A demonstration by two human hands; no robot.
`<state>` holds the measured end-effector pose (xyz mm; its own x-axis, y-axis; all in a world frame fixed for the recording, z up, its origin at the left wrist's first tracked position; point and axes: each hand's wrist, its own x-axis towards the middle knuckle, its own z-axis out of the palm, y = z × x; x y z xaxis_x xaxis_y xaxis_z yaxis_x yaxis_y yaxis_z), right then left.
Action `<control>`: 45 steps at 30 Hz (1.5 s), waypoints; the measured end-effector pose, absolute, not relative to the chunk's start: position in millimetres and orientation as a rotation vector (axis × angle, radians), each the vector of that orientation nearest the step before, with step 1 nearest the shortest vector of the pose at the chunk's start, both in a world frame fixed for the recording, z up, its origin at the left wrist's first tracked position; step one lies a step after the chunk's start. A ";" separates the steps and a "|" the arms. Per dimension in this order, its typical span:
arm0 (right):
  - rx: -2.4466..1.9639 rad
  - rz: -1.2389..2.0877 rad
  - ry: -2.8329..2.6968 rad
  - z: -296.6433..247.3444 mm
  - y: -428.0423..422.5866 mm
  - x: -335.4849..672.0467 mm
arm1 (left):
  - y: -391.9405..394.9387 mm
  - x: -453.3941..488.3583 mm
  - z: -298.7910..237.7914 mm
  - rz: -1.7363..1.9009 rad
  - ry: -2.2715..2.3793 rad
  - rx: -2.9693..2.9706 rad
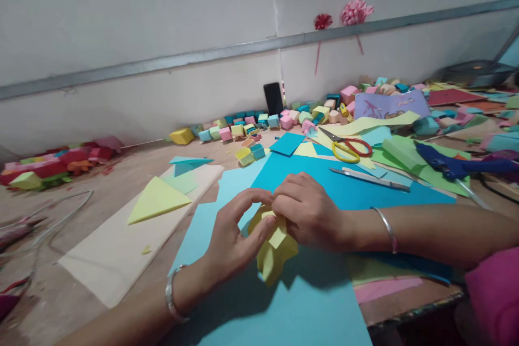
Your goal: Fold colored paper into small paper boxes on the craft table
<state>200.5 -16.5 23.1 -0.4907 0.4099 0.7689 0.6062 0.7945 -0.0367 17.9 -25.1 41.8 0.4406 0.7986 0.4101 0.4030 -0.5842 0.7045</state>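
Note:
A yellow folded paper piece (272, 259) is held between both hands above light blue paper sheets (300, 308). My left hand (239, 230) curves around its left side, thumb pressed on a small folded flap and fingers closed at the top. My right hand (306, 208) pinches the upper right edge, its fingers bent and partly hiding the paper. The two hands touch at the fingertips. Beyond them lies a bright blue sheet (357, 186), with a metal craft knife (371, 177) on it. Scissors (345, 147) with yellow and red handles rest farther back.
Small paper boxes (237, 131) line the wall. A dark phone (273, 98) leans there upright. At left, a yellow paper triangle (158, 201) lies on a pale board (105, 262). A blue glue gun (458, 165) and paper scraps cover the right side.

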 end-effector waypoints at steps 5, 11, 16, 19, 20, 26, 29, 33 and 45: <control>-0.757 -0.325 -2.175 21.7 -16.3 201.7 | -26.4 20.9 38.7 0.868 1.029 1.976; -0.766 -0.380 -2.226 21.9 -16.2 201.0 | -24.2 24.0 39.1 0.829 0.985 1.777; -0.828 -0.453 -2.314 25.9 -18.5 202.5 | -16.9 22.6 35.3 0.860 1.046 1.783; -0.876 -0.290 -2.366 30.2 -19.1 203.9 | -13.4 21.5 33.3 0.883 1.104 1.808; -0.887 -0.198 -2.362 31.4 -18.8 204.2 | -12.6 21.3 32.8 0.887 1.116 1.822; -1.009 0.088 -2.225 29.4 -14.6 204.5 | -12.3 21.0 30.6 0.938 1.138 1.931; -1.050 0.088 -2.255 26.3 -13.1 204.4 | -13.9 21.6 29.5 0.962 1.117 1.967; -1.090 0.038 -2.308 26.3 -14.3 204.3 | -16.5 22.2 28.6 0.963 1.081 2.005; -1.014 -0.279 -2.343 23.2 -18.1 200.4 | -18.4 19.6 35.1 0.890 1.162 2.491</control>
